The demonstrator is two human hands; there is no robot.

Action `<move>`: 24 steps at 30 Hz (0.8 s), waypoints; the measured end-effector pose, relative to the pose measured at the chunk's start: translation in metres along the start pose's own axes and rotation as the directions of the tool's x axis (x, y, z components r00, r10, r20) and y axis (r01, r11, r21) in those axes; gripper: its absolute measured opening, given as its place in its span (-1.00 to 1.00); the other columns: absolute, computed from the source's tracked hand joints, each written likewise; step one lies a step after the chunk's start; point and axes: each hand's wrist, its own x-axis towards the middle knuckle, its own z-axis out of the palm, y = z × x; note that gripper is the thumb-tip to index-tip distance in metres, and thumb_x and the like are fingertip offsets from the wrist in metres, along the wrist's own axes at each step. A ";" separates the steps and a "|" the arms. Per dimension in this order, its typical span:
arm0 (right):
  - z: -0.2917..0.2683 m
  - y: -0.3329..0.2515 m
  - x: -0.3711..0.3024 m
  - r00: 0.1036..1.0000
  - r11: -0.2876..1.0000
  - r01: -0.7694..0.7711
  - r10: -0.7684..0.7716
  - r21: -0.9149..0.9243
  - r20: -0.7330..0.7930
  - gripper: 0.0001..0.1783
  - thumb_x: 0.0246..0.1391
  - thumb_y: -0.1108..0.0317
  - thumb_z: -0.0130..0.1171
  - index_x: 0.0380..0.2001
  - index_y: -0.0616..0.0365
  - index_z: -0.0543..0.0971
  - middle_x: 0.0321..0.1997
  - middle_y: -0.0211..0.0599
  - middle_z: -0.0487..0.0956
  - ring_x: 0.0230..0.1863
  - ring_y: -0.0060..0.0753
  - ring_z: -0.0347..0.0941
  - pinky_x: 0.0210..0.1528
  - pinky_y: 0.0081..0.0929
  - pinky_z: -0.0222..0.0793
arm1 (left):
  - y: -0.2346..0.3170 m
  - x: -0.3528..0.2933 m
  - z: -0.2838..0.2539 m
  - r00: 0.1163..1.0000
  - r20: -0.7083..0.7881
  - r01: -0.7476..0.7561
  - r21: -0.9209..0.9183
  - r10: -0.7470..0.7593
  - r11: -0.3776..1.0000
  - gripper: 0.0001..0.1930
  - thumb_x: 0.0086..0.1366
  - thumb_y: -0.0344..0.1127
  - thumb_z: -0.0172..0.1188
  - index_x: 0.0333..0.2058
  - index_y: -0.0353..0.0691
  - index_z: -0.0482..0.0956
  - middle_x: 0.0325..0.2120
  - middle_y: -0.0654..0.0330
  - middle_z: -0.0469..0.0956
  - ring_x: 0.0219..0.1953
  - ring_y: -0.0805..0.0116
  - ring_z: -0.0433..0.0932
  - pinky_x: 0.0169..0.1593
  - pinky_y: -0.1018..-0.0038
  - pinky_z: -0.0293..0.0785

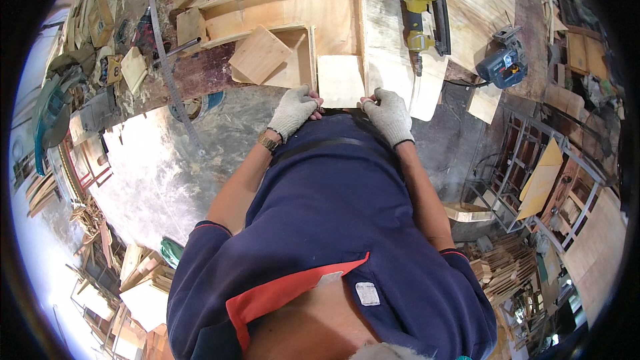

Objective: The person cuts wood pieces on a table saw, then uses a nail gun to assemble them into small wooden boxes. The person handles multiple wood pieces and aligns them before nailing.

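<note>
In the head view, the left hand (294, 112) and right hand (388, 116), both in knitted gloves, are at the two near corners of a pale wooden panel (341, 81). The panel lies between the side walls of a wooden frame (362, 30), at its near end, right against the person's waist. The fingers of each hand are curled in narrow, thumb close to forefinger; whether they grip the panel or only touch it, I cannot tell.

Uneven pressure from the two hands could skew the panel and wedge it between the walls, and fingertips this close to the wall ends could get pinched. A square board (261, 55) lies askew across the frame's left part; a jolt might make it slide. To the right, a yellow-and-black nail gun (418, 19) lies near the frame, so a sideways shove could knock it; a blue power tool (501, 65) sits farther right.
</note>
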 end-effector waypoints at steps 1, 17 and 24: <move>0.001 0.003 0.001 0.999 0.999 -0.016 0.014 0.038 0.042 -0.65 0.11 0.05 0.27 -0.40 0.14 0.73 -0.47 -0.11 0.69 -0.39 -0.14 0.65 -0.21 -0.20 0.52 | 0.001 -0.002 0.000 1.000 -0.019 0.007 0.018 -0.007 1.000 -0.79 0.42 -0.34 0.21 -0.16 -0.42 0.50 -0.41 0.08 0.66 -0.47 0.44 0.65 -0.38 0.58 0.57; 0.013 0.014 -0.007 0.997 0.583 -0.073 0.039 0.809 0.061 -0.70 0.33 0.39 0.14 0.00 0.41 0.57 -0.23 -0.21 0.67 -0.26 -0.47 0.67 -0.32 -0.61 0.53 | 0.021 -0.013 -0.001 0.995 -0.098 -0.021 -0.055 0.015 0.998 -0.80 0.43 -0.35 0.18 -0.21 -0.43 0.50 -0.41 0.07 0.65 -0.46 0.41 0.68 -0.37 0.57 0.64; 0.025 0.021 0.011 1.000 0.662 -0.011 0.003 0.750 0.011 -0.73 0.30 0.39 0.19 -0.06 0.40 0.63 -0.25 -0.26 0.68 -0.28 -0.51 0.65 -0.36 -0.63 0.48 | 0.021 -0.001 -0.005 0.997 -0.082 -0.009 -0.078 0.003 0.997 -0.80 0.42 -0.36 0.20 -0.20 -0.43 0.49 -0.39 0.05 0.66 -0.45 0.41 0.69 -0.37 0.58 0.63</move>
